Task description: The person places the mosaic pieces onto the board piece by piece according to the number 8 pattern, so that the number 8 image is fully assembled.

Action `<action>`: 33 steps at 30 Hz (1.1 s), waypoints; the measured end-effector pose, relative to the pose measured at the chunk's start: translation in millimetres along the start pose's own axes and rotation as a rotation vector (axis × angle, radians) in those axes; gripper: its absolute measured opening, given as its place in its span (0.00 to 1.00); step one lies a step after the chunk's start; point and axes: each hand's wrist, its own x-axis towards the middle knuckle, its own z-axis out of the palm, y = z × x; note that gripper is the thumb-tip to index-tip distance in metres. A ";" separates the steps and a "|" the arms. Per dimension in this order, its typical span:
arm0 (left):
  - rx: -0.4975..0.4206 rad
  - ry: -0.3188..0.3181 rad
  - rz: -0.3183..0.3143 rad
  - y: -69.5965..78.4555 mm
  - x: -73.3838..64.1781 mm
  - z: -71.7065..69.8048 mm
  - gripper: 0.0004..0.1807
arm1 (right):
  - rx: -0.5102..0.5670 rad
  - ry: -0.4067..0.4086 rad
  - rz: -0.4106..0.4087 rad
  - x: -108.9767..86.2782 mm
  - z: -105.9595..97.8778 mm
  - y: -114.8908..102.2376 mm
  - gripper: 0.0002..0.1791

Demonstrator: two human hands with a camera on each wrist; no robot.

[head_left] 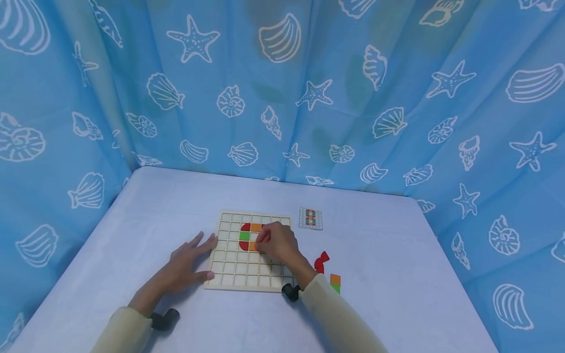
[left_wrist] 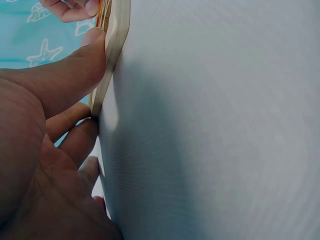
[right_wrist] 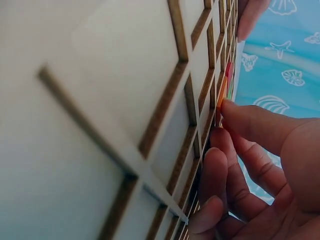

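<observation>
A wooden grid board [head_left: 234,268] lies on the table with red, green and orange tiles set in a curved shape. My left hand [head_left: 187,264] touches the board's left side, fingers spread and fairly straight; in the left wrist view the thumb [left_wrist: 82,67] rests against its edge. Over the board's middle, my right hand [head_left: 279,241] has curled fingers and pinches an orange tile [head_left: 253,246] in the shape's lower row. The right wrist view shows the thumb on that tile's edge [right_wrist: 221,100]. The right hand hides part of the pattern.
A small printed pattern card [head_left: 311,218] lies beyond the board's right corner. Loose red pieces [head_left: 320,264], an orange square [head_left: 335,279] and a green square [head_left: 335,288] lie right of the board, near the right forearm. A blue shell-patterned curtain [head_left: 273,98] surrounds the table.
</observation>
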 end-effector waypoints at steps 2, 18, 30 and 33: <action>0.000 0.003 0.007 -0.6 0.3 -0.1 0.53 | -0.007 -0.008 0.000 -0.9 -1.3 -1.1 0.10; -0.007 0.010 0.025 -0.5 2.2 -1.1 0.53 | 0.139 -0.020 -0.074 -28.1 -38.6 34.7 0.07; -0.002 0.005 0.030 -5.5 2.3 1.3 0.53 | 0.082 0.087 0.064 -49.2 -84.1 87.4 0.13; -0.013 0.006 0.041 -6.3 1.7 1.4 0.53 | 0.065 0.102 0.090 -51.7 -92.2 98.4 0.14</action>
